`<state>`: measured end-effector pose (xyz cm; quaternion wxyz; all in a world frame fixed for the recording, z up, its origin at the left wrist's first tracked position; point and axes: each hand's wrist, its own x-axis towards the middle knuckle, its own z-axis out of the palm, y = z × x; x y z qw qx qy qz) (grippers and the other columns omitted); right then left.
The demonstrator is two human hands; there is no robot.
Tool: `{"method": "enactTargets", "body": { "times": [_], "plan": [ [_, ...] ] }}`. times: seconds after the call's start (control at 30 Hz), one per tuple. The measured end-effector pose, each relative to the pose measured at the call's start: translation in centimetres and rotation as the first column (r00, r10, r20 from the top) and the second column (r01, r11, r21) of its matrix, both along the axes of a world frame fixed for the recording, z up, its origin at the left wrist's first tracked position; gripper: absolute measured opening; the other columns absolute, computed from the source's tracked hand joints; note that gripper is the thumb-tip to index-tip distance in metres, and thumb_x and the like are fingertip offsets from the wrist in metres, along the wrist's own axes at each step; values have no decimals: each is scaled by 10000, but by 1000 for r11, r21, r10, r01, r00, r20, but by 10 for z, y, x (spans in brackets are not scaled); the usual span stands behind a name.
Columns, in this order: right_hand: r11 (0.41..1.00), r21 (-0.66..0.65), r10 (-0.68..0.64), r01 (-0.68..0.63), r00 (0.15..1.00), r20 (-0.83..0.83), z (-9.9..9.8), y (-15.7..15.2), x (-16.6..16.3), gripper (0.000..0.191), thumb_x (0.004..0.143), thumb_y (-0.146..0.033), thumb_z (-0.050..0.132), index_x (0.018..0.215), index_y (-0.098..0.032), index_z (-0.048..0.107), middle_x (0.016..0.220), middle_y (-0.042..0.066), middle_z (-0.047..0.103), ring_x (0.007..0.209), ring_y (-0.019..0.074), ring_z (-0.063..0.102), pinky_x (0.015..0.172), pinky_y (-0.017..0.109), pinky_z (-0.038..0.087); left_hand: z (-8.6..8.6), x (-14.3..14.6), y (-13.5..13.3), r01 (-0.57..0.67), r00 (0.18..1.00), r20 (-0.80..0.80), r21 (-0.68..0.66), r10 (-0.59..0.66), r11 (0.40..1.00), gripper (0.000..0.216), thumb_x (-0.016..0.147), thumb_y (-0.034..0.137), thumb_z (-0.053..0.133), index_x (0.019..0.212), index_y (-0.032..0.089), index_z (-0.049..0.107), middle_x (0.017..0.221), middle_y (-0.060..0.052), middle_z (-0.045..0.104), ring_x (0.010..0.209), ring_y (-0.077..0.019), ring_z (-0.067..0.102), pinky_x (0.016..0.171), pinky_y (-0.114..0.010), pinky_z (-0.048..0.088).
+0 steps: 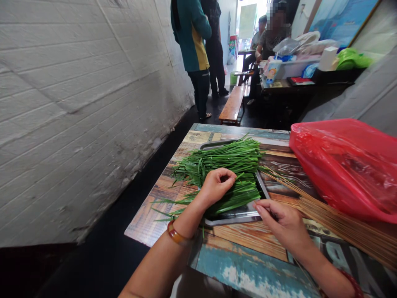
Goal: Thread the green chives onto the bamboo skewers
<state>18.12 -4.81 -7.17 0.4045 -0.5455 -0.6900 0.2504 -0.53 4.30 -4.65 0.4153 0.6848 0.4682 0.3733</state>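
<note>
Left grip [218, 184] over the greens [229, 155], thumb and finger curled toward each other in a loop. A green tip shows just past the fingertips; whether it is grasped or lies behind, cannot tell. The other fingers are mostly hidden. Bangle [176, 232] on that wrist.

Right grip [281, 217] at the tray's near right corner, thumb and forefinger drawn together. A thin line shows past the forearm, perhaps a stick; cannot tell whether this grip is clenched on anything. Red band [350, 283] on that wrist, cut by the frame.

Greens: long blades heaped in the tray [263, 186], loose ends spilling over its left side onto the bench [161, 219]. They and the left arm cover much of the tray; rim seen in parts.

Sticks [338, 225] lie right of the tray, one end near the greens, the other cut off at the right edge. Red bag [344, 165] beyond them, also cut off; contents not readable.

Farther out: low seat [232, 103]; two standing people, heads out of frame. Far bench crowded; cup [272, 72] and green bowls [349, 60] legible, bagged goods not.
</note>
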Motion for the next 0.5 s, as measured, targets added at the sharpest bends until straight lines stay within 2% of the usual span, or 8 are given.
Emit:
{"method": "enactTargets", "body": {
  "times": [0.5],
  "plan": [
    [999, -45, -21, 20, 999, -26, -1, 2, -1, 194, 844, -287, 522, 838, -194, 692, 787, 24, 731, 680, 161, 677, 624, 249, 522, 1, 1, -2, 13, 1000, 23, -11, -13, 1000, 105, 727, 177, 572, 692, 121, 653, 679, -20, 640, 624, -102, 552, 607, -195, 419]
  ]
}}
